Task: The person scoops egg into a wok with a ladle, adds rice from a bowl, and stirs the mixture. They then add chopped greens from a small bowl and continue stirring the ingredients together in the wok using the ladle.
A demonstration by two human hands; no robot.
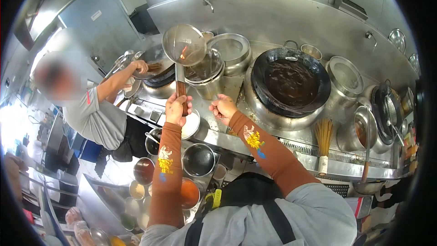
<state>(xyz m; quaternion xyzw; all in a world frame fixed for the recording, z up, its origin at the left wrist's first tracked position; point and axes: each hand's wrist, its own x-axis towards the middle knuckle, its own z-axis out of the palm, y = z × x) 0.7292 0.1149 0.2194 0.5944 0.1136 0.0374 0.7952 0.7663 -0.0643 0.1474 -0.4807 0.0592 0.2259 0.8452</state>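
Observation:
My left hand (176, 108) is closed round the wooden handle of a round wire strainer (193, 45). A small orange-red piece (183, 53) shows against its mesh. The strainer is raised over the back of the range, partly covering a metal pot (209, 85) behind it. My right hand (223, 108) is closed in front of that pot, thumb and fingers together. Whatever it pinches, if anything, is too small to make out. To its right a black wok (258, 70) holds dark liquid (291, 82).
A co-worker (95, 114) at the left reaches over another wok (157, 54). Lidded pots (230, 48) stand along the back. On the right are a bamboo brush (323, 143), a ladle (366, 155) and a pot (346, 134). Sauce containers (199, 159) stand below my arms.

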